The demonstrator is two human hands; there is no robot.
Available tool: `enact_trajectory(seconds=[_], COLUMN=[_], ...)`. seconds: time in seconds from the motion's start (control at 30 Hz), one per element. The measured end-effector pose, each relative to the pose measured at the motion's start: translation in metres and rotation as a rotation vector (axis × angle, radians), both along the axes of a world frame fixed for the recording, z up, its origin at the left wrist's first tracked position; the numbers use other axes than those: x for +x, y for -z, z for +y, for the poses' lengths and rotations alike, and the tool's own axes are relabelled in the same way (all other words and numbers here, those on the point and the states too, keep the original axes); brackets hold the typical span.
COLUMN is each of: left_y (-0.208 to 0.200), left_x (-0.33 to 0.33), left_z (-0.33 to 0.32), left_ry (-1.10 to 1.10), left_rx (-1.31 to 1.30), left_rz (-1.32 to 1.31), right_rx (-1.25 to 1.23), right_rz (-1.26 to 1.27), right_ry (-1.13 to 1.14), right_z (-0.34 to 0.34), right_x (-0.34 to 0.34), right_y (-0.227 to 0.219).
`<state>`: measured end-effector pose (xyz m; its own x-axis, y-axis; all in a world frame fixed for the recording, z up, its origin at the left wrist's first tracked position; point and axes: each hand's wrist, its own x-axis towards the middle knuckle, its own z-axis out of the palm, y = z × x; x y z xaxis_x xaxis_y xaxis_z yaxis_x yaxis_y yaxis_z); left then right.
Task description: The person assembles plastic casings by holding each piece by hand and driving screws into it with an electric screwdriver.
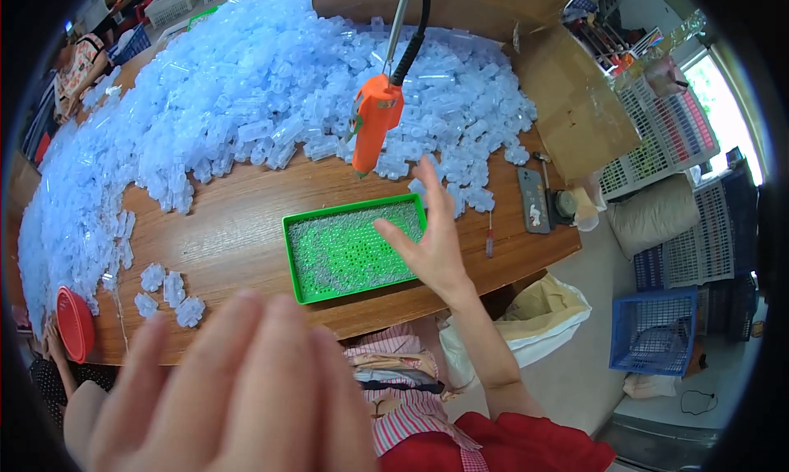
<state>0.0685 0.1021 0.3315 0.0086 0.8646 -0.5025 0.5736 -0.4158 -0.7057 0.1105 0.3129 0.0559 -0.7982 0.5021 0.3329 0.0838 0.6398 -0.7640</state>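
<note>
My right hand (433,246) is held over the right end of a shallow green tray (357,299), its thumb and fingers apart and nothing in them. Many tiny grey metal pieces, too small to name surely, are spread over the tray's perforated bottom. Close to the camera and slightly blurred, my left hand (238,390) fills the lower left with its fingers stretched upward; I see nothing held in it. Beyond the tray an orange electric screwdriver (378,123) hangs tip down from a cord and a metal rod.
A large heap of clear bluish plastic parts (246,86) covers the back and left of the wooden table (222,217). A few loose parts (173,289) lie left of the tray. A red basket (74,324), a screwdriver (490,242) and a phone (533,199) stand or lie near the edges.
</note>
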Motion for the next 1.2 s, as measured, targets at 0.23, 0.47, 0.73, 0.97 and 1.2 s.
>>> enact_trajectory(seconds=[0.23, 0.47, 0.73, 0.97, 1.2], left_y=[-0.004, 0.083, 0.285, 0.339, 0.32], left_x=[0.012, 0.009, -0.09, -0.094, -0.023], left_z=[-0.048, -0.114, -0.201, -0.188, -0.128], left_ry=[-0.613, -1.275, -1.5, -1.47, -1.301], left_rx=[0.476, 0.897, 1.244, 1.384, 1.135], left_rz=[-0.28, -0.682, -0.693, -0.803, -1.259], right_rx=[0.021, -0.113, -0.227, -0.287, -0.922], right_rz=[-0.024, -0.086, -0.099, -0.286, -0.602], right_ry=[0.076, -0.022, -0.16, -0.473, -0.5], right_z=[0.001, -0.008, -0.029, -0.083, -0.12], right_x=[0.015, 0.035, 0.04, 0.035, 0.056], right_y=[-0.001, -0.004, -0.001, -0.006, 0.052])
